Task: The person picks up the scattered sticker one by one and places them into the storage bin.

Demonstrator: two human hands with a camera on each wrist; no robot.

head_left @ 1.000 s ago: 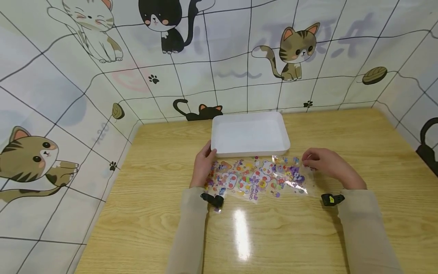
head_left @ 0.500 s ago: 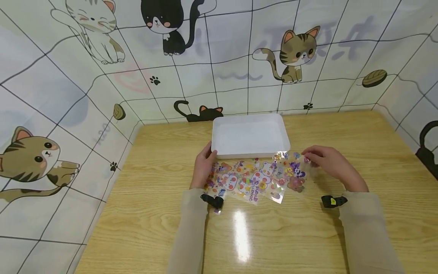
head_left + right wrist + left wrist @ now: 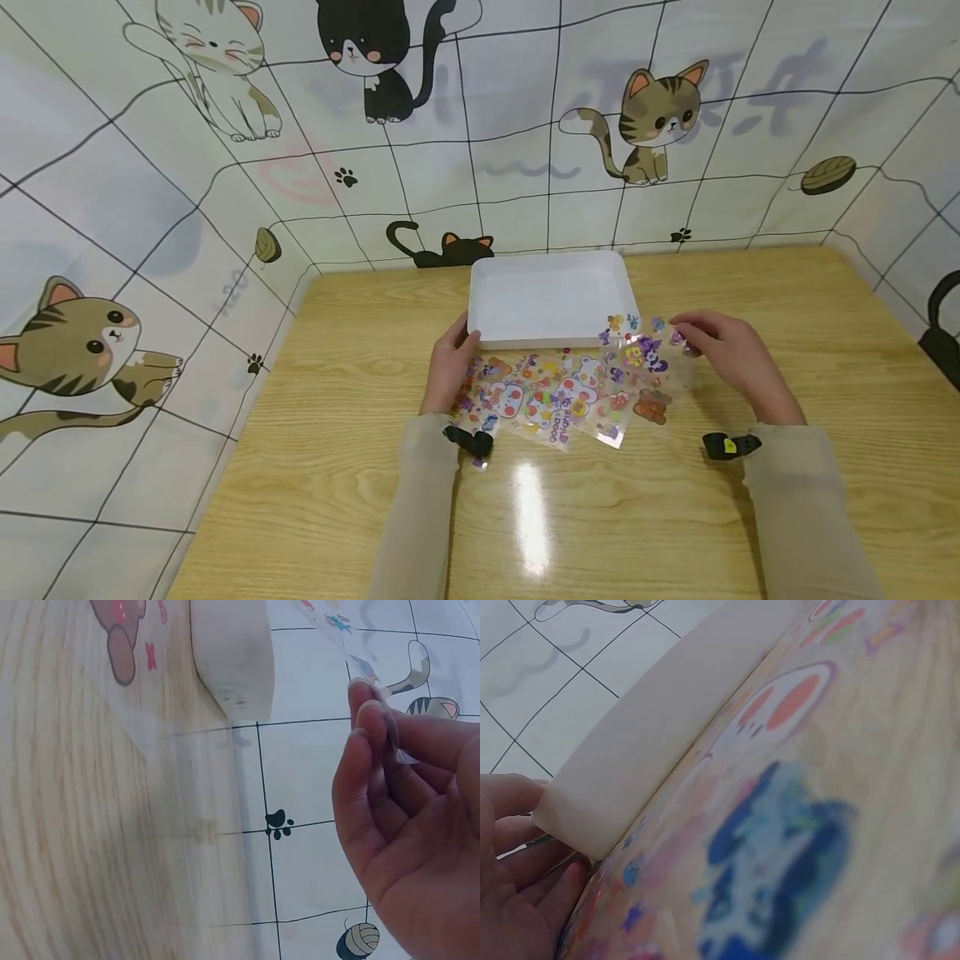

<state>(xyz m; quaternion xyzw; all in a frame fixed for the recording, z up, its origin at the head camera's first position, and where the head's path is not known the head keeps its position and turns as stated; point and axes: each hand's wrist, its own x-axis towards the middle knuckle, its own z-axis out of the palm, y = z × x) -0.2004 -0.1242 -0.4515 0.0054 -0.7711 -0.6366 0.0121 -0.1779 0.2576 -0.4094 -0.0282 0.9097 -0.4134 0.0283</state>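
My left hand (image 3: 452,367) grips the front left corner of a white tray (image 3: 555,342). In the left wrist view its fingers (image 3: 517,847) wrap that corner. In front of the tray, several clear sticker sheets (image 3: 517,400) with cartoon animals overlap in a row on the table. My right hand (image 3: 731,358) pinches the upper right edge of one clear sticker sheet (image 3: 637,354) between thumb and fingertips. This sheet is raised, its upper left part overlapping the tray's front right corner. In the right wrist view the sheet's edge (image 3: 391,735) shows between the fingertips.
A wood-grain table (image 3: 337,500) lies under everything. Behind and beside it hangs a cloth backdrop (image 3: 517,167) printed with cats and grid lines. Black cameras (image 3: 472,442) are strapped to both wrists. A bear-printed sheet (image 3: 651,407) lies below the raised one.
My right hand has lifted its sticker sheet up and away from the row, toward the tray, uncovering a bear sticker beneath. The left hand has stayed at the tray's corner.
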